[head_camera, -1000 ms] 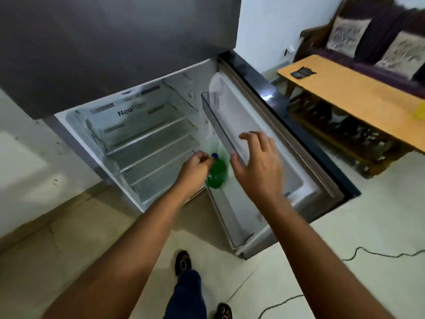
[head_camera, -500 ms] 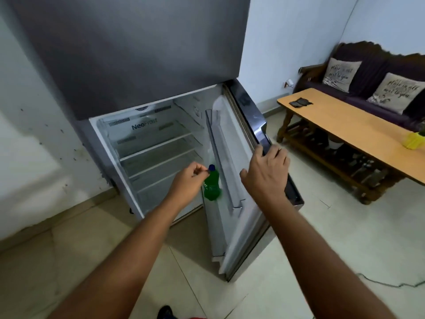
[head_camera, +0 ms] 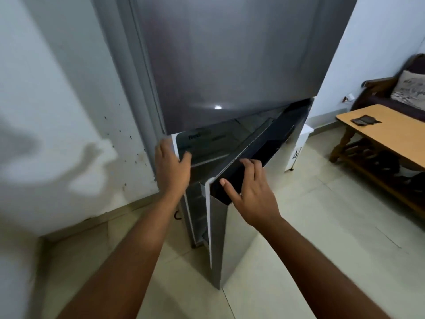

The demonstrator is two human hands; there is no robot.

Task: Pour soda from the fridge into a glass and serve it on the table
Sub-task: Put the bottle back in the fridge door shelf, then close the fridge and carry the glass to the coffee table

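Note:
The grey fridge [head_camera: 230, 65] stands in front of me, its lower door [head_camera: 234, 238] swung most of the way in, leaving a narrow gap. My right hand [head_camera: 250, 194] lies on the door's dark top edge, fingers curled over it and thumb spread. My left hand [head_camera: 171, 166] rests against the cabinet's left front edge, thumb hooked just inside the opening, with nothing seen in it. Dim shelves show through the gap. The green soda bottle is out of sight, and no glass is in view.
A wooden table [head_camera: 391, 132] with a lower shelf stands at the right, a small dark object [head_camera: 365, 120] on its top. Behind it is a dark sofa with a cushion [head_camera: 409, 88]. A white wall [head_camera: 57, 111] runs along the left; pale tiled floor lies below.
The lower fridge door has swung from wide open to nearly closed under my right hand. My left hand left the green bottle and moved to the cabinet edge; the bottle is no longer visible.

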